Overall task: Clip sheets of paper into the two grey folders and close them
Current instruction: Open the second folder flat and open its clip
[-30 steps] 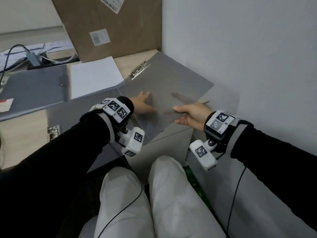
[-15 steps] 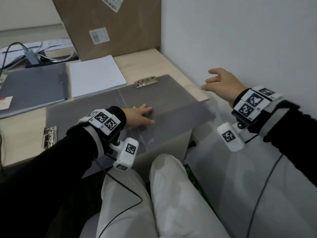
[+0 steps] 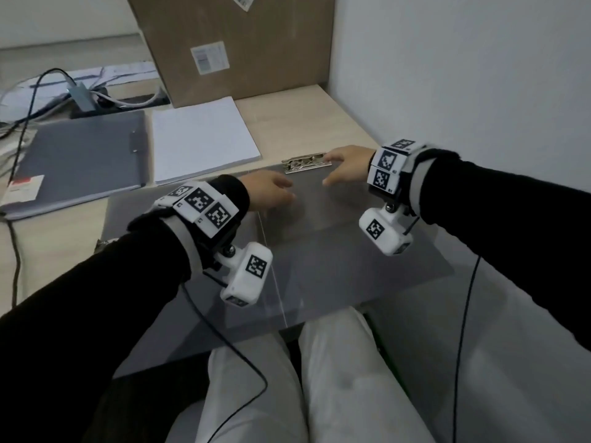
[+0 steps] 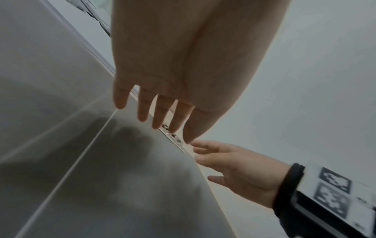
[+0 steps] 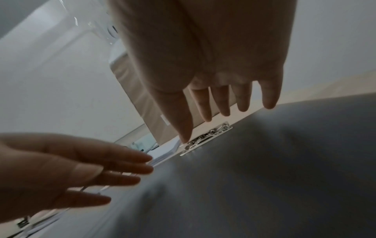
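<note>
An open grey folder lies flat on the desk in front of me, its crease running down the middle. A metal clip sits at the far edge of its right half. My right hand is spread over the right end of that clip, fingers straight, holding nothing. My left hand hovers flat just over the folder near the crease, a little short of the clip, also empty. A stack of white paper lies beyond the folder. A second, closed grey folder lies at the far left.
A large cardboard box stands against the back, and a white wall runs close along the right. Cables and an adapter lie at the back left. Another metal clip shows at the open folder's left edge.
The right hand let go of the lifted right cover, which now lies flat, swung up towards the wall, then came down to the clip. The left hand slid forward towards the clip.
</note>
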Demonstrator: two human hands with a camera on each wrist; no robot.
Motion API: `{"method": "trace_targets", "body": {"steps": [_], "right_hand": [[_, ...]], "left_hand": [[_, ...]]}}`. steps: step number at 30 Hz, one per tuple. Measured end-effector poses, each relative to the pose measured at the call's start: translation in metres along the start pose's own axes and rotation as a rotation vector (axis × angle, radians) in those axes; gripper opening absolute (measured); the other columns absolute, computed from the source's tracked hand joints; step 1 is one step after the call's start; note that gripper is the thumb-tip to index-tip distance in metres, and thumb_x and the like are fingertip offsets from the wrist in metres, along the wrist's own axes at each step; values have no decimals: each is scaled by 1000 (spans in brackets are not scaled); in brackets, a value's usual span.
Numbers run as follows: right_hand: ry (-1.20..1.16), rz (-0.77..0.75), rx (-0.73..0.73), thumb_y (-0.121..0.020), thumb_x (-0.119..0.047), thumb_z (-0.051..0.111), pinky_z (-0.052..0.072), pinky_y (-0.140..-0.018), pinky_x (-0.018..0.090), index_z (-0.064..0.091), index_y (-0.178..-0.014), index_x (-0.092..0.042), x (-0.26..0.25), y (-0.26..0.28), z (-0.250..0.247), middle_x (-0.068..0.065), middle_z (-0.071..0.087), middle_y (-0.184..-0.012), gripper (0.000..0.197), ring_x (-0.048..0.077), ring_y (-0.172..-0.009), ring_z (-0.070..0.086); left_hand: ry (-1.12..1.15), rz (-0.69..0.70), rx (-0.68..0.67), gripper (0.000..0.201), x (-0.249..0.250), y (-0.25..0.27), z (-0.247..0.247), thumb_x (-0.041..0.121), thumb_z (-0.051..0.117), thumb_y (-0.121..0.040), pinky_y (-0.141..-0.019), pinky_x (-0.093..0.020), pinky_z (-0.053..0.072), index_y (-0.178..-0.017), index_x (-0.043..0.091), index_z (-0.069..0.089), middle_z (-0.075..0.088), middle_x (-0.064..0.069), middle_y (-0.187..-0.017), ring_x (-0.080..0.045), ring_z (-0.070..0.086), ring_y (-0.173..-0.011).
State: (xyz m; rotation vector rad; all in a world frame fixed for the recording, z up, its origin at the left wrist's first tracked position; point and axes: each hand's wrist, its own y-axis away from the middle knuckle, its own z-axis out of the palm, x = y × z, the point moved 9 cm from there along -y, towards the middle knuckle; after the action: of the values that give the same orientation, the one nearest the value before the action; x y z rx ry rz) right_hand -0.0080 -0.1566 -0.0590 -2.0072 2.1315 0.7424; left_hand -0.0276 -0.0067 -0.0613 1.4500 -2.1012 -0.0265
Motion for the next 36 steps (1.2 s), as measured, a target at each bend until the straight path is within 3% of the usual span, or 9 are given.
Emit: {"method": "trace_targets", "body": {"steps": [3, 6, 10, 16, 18, 20, 22, 29, 36], "right_hand": [[67, 28, -8, -84, -32, 66, 34, -106, 30, 40, -141, -4, 4, -21, 3, 11, 43, -146, 68, 26, -132, 43], [85, 58, -21, -79, -39, 70, 41, -88, 29, 47, -126, -5, 15, -35, 7, 13, 54, -129, 62, 26, -111, 53], [148, 87, -31, -72, -48, 72, 42, -99, 39, 46, -124, -11, 24, -49, 11, 12, 53, -131, 69, 31, -118, 50], [319, -153, -65, -83, -41, 64, 14, -120, 43, 9, -152, -18, -24, -55, 22, 7, 2, -161, 91, 27, -149, 3], [351, -189, -104, -85, -42, 61, 14, -120, 46, 9, -152, -20, -39, -59, 32, 6, 1, -161, 88, 28, -149, 2], [385, -203, -132, -87, -43, 58, 14, -120, 45, 10, -152, -21, -49, -61, 39, 5, 4, -161, 84, 28, -149, 5], [419, -228, -136, -89, -43, 54, 20, -117, 46, 16, -151, -20, -57, -62, 42, 5, 15, -160, 76, 27, -147, 15], [457, -304, -175, -95, -36, 45, 25, -114, 47, 16, -150, -17, -71, -58, 55, 9, 25, -154, 65, 31, -142, 23], [447, -249, -188, -97, -38, 40, 12, -120, 42, -1, -152, -15, -64, -62, 62, 1, -3, -162, 73, 20, -150, -1]], "left_hand": [[78, -50, 105, 49, -10, -29, -20, 23, 52, -91, -110, -26, 30, -139, 17, 45, 46, -5, -145, -21, 43, -134], [87, -71, 141, 53, -13, -54, -28, 20, 49, -93, -112, -26, 26, -144, 12, 37, 38, -7, -151, -22, 35, -139], [-96, -62, 34, 60, -20, -79, -10, 32, 58, -88, -106, -31, 33, -141, 10, 37, 42, -10, -145, -26, 42, -132], [-71, 27, -24, 70, -34, -85, -3, 42, 69, -79, -88, -25, 34, -132, 9, 37, 47, -7, -136, -18, 48, -110], [-109, 40, -71, 83, -40, -83, -3, 45, 68, -78, -99, -26, 33, -141, 9, 29, 37, -7, -147, -18, 42, -126], [-205, 28, -110, 99, -48, -77, 0, 49, 63, -81, -115, -28, 17, -151, 9, 7, 10, -4, -160, -17, 17, -146], [-288, 37, -117, 102, -52, -73, 3, 55, 56, -83, -120, -34, 9, -151, 10, -5, -5, -2, -161, -16, 2, -149], [-286, 65, -115, 98, -57, -71, 12, 60, 46, -86, -118, -47, -1, -151, 14, -11, -13, 0, -160, -17, -8, -149], [-288, 69, -105, 96, -58, -72, 12, 60, 43, -87, -118, -49, -1, -150, 13, -12, -14, 0, -160, -17, -9, -149]]}}
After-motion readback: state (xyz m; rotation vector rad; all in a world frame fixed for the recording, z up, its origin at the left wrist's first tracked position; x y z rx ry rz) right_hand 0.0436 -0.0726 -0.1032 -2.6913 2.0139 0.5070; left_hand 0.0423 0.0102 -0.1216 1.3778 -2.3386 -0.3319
